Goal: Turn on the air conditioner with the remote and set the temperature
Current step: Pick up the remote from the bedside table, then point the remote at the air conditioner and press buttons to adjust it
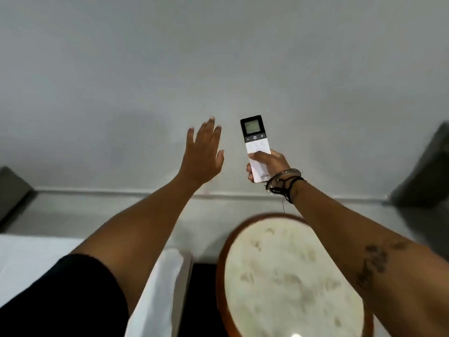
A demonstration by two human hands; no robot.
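My right hand (269, 165) holds a slim white remote (255, 144) upright in front of a plain white wall. The remote has a dark top with a small lit screen and a row of minus, power and plus buttons beneath it. My thumb rests on the white button area below that row. Dark bracelets circle my right wrist. To the left of the remote, my left hand (202, 156) is raised with its fingers spread, holding nothing and not touching the remote. No air conditioner is in view.
A round side table (291, 276) with a pale marbled top and a brown wooden rim stands below my right arm. A white bed edge (167, 283) lies at lower left. Dark shapes sit at the far left (12, 190) and far right (427, 171) of the wall.
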